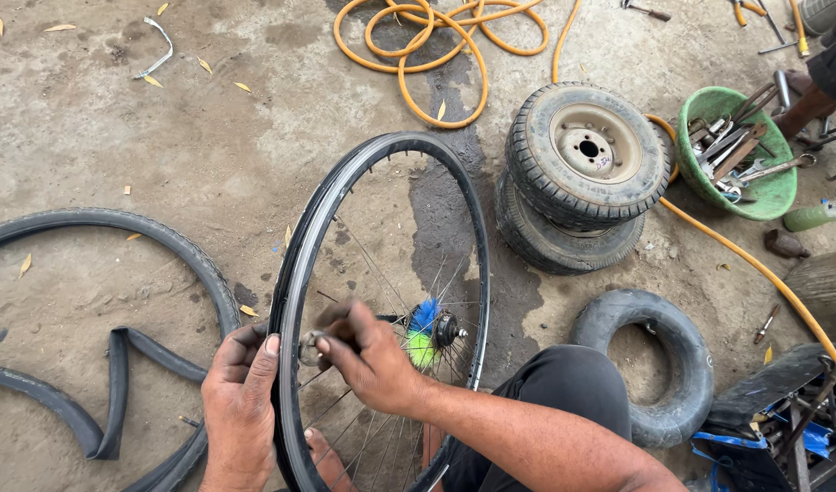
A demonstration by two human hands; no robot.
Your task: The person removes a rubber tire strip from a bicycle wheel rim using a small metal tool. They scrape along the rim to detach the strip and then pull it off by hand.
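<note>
- The left hand (240, 405), at the lower centre of the frame, curls around the black rubber tyre and metal rim of the bicycle wheel (381, 301), thumb on the inner side, gripping it.
- The right hand (368, 355) reaches across inside the wheel, fingers pinched shut on something small and dull at the rim, next to the left thumb; what it is cannot be told.
- The bicycle wheel stands nearly upright between the hands, a thin hoop with fine wire spokes running to a dark metal hub (447, 330), where a blue and green bristly brush (422, 333) sits.
- A bare foot (327, 460) shows through the spokes at the bottom edge; a knee in dark cloth (564, 383) bends at lower right.
- A limp black inner tube (117, 383) lies folded on the ground at lower left, inside the arc of a loose ribbed bicycle tyre (153, 241).
- A fat, smooth, inflated inner tube (655, 364) lies at the right, ring-shaped.
- Two small chunky wheels (582, 173), treaded tyres on pale steel discs, are stacked right of centre.
- A green plastic basin (741, 155) full of metal tools sits at upper right.
- An orange hose (436, 46) coils at the top centre and trails down the right side.
- The concrete floor (163, 137) is rough, stained and scattered with dry yellow leaves.
</note>
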